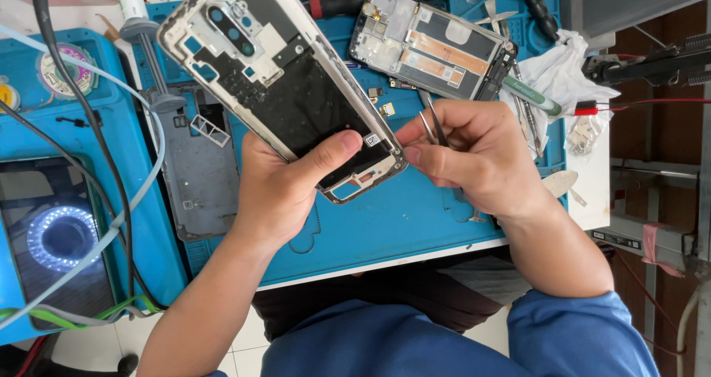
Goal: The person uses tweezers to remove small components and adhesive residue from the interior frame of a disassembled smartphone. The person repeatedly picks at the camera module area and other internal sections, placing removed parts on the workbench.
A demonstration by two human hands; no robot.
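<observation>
The left hand [278, 192] grips an opened phone frame [278, 88], held tilted above a blue mat [385, 221] on the worktop. The right hand [474, 158], at the frame's 4 o'clock corner, pinches metal tweezers [432, 125] against its edge. At 12 o'clock on the mat lies a second phone chassis [433, 44]; at 9 o'clock, a grey back cover [200, 177]

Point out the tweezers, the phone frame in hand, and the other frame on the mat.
tweezers [432, 127], head view, steel arms
phone frame [296, 99], head view, dark middle
other frame [437, 47], head view, centre panel
</observation>
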